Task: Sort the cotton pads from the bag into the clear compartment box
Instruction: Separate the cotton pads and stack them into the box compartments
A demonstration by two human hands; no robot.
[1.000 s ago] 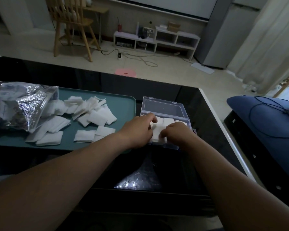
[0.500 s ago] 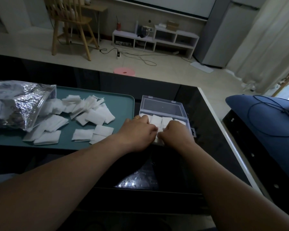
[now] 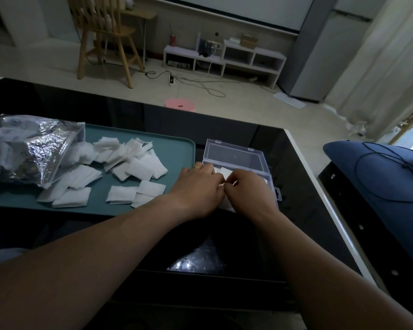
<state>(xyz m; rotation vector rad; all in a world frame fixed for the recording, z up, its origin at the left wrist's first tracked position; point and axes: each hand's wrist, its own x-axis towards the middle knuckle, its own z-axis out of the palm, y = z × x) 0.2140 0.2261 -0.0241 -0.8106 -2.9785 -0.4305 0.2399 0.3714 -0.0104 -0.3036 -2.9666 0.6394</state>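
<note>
Both hands are seen lowered over the clear compartment box, which is set on the glossy black worktop just beside the right edge of a teal tray. The box's hinged lid is laid open towards the far side, and a hang tab is shown at its right end.

White cotton pads are already lodged in the box, largely covered by the knuckles. The left hand, on which a thin gold ring is worn, is bent down onto these pads. Its fingertips are hidden, so whether its grip is pinching or only pressing cannot be told. The grip of the right hand is closed, thumb against fingertips, on the edge of a pad between the two hands.

Many loose pads are scattered over the tray, some overlapping, some lying singly near its front edge. At the tray's left end a crumpled silvery bag is laid on its side with its mouth turned towards the heap, more pads showing inside. Any lettering on bag or box cannot be read.

Beyond the worktop, a wooden chair, a low white shelf unit and a pink stool are visible on the pale floor.
</note>
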